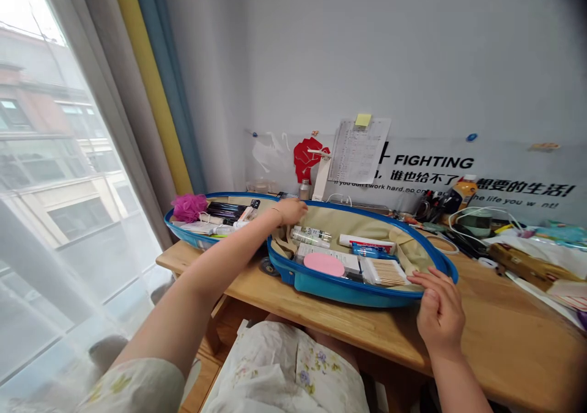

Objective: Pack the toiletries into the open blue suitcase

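A small blue suitcase [348, 291] lies open on the wooden desk, its two halves side by side. My left hand [290, 210] reaches to the far rim of the near half, fingers curled over the edge by the hinge. My right hand [439, 308] rests on the near right rim of the same half, fingers bent against it. Inside that half lie a pink round pad [323, 264], a box of cotton swabs [386, 272], a toothpaste tube [367, 243] and a small clear bottle [310, 236]. The other half [183, 230] holds a magenta bath puff [189, 206] and several tubes.
The wooden desk [504, 339] carries cables, a bottle [461, 192] and papers at the right. A wall banner [458, 168] with a pinned sheet stands behind. A window with sheer curtain [68, 187] is at the left. My lap in floral cloth [284, 370] is below the desk edge.
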Action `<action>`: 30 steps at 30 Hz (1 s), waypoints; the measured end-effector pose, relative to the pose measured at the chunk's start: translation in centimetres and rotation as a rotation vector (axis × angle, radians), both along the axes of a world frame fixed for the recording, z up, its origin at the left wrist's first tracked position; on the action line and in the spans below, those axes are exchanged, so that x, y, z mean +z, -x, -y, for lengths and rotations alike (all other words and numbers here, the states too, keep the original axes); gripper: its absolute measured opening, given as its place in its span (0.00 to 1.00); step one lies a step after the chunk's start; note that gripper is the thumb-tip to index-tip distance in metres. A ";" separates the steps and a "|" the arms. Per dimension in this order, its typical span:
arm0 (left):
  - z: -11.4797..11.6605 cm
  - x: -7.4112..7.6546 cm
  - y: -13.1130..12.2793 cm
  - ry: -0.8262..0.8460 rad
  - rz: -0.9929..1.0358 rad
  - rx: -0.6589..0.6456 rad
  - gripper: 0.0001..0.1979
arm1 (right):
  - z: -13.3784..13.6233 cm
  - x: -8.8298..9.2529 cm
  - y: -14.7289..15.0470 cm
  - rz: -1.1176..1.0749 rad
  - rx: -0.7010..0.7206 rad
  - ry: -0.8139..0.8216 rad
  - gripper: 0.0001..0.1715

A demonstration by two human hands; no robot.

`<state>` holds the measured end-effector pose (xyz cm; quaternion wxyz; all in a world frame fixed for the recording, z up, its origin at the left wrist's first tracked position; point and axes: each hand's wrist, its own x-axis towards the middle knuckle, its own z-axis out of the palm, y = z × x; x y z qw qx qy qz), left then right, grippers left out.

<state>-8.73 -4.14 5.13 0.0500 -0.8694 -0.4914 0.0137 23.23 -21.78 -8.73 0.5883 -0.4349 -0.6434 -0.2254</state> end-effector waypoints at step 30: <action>1.0 1.4 3.3 -0.032 0.048 0.026 0.22 | 0.2 0.2 0.4 -0.009 0.000 -0.005 0.19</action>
